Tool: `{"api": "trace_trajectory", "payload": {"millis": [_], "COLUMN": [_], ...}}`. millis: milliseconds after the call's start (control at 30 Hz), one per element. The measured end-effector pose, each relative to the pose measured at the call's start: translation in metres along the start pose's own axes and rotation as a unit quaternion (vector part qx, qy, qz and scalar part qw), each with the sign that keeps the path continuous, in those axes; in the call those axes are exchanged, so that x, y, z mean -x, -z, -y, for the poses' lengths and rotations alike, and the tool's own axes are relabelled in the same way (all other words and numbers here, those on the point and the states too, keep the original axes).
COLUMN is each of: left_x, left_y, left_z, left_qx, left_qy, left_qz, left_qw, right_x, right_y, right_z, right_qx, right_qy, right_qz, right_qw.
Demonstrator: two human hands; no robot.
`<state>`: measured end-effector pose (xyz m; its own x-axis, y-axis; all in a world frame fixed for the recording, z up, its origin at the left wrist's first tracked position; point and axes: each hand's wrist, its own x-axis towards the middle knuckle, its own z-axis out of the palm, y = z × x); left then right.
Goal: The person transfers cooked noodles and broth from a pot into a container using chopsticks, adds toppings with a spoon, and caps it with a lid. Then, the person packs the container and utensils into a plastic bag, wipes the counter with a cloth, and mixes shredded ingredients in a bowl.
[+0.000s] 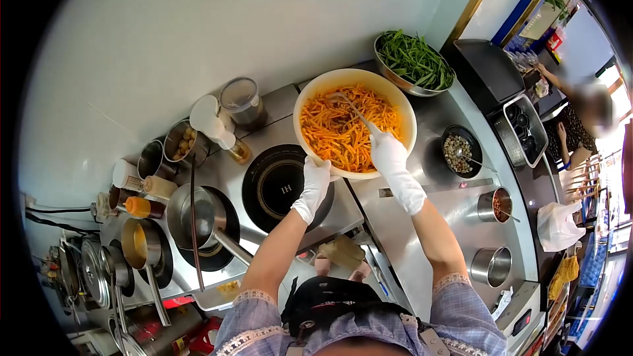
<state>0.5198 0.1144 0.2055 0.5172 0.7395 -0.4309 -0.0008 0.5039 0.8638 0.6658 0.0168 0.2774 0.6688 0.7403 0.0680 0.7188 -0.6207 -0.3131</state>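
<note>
A large cream bowl (410, 111) full of orange shredded strips (336, 133) stands at the centre of the steel counter. My left hand (314, 186), in a white glove, is closed on the bowl's near left rim. My right hand (390, 155), also gloved, is wrapped round the handle of a metal utensil (349, 104), whose far end rests among the strips. A black round induction plate (269, 188) lies just left of the bowl, partly behind my left hand. Behind the bowl on the right is a steel bowl of green leaves (417, 59).
Pans (186, 217) and a small pot (140, 244) stand at the left, near bottles (138, 207) and a clear-lidded container (242, 102). To the right are a black bowl (461, 151) and steel pots (491, 267). A person (573, 118) is beyond the far right counter.
</note>
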Motion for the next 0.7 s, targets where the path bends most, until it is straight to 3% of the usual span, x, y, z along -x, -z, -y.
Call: {"api": "trace_trajectory", "payload": {"millis": [67,167,267,300,367,500,567,667,700], "left_x": [0.003,0.001,0.000,0.001,-0.003,-0.001,0.000,-0.001,-0.003], "left_y": [-0.002,-0.001,0.001,0.000,-0.001,-0.002,-0.003,-0.001,-0.001], "left_z": [-0.003,-0.001,0.001,0.001,0.001,0.005,0.003,0.005,0.006], "left_qx": [0.006,0.010,-0.011,-0.012,-0.004,-0.001,0.000,0.000,0.011], "left_qy": [-0.010,-0.001,-0.012,-0.020,-0.025,-0.025,-0.026,-0.018,-0.016], "left_qz": [0.004,-0.012,0.008,0.003,-0.001,-0.002,-0.007,-0.006,-0.010], "left_qw": [1.000,1.000,1.000,1.000,1.000,1.000,1.000,1.000,1.000], "right_x": [-0.024,-0.035,-0.012,-0.006,-0.002,0.011,0.006,-0.017,-0.031], "right_y": [0.004,-0.039,-0.078,-0.081,-0.039,-0.003,0.042,0.037,0.017], "right_z": [0.026,0.038,0.002,-0.010,-0.013,-0.053,-0.036,-0.031,-0.036], "right_qx": [0.012,0.105,0.037,0.032,0.033,0.062,0.156,0.118,0.144], "right_qy": [-0.023,0.071,0.122,0.097,0.043,0.148,0.081,0.045,0.092], "right_qz": [0.069,0.100,0.135,0.140,0.150,0.133,0.210,0.132,0.091], "right_qw": [0.997,0.987,0.983,0.985,0.987,0.978,0.962,0.983,0.981]}}
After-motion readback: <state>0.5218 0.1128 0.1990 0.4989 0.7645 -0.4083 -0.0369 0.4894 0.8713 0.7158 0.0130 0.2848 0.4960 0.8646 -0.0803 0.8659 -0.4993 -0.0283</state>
